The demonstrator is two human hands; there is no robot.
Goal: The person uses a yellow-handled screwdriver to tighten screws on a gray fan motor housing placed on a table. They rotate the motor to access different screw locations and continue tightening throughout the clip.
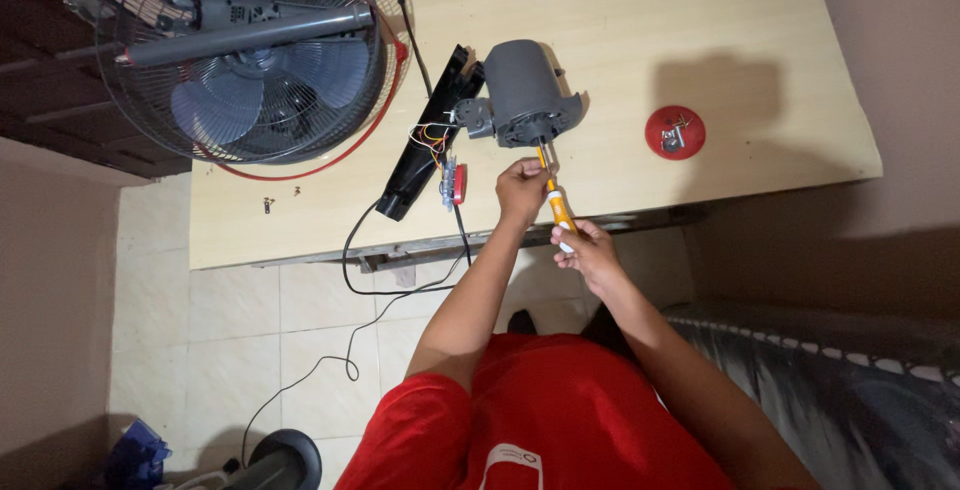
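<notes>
Orange screwdriver [556, 202]: tip at the grey fan motor [522, 93], handle slanting toward 5 o'clock.
Left hand [521, 190]: fingers clamped round the shaft, near the tip.
Right hand [589, 255]: fingers closed on the handle end.
Motor: on the pale wooden table [700, 40], centre.
Fan cage [245, 50]: 9 o'clock of motor.
Red cap [675, 132]: 3 o'clock, well apart.
Black panel [430, 135]: just beside motor, wires attached.
</notes>
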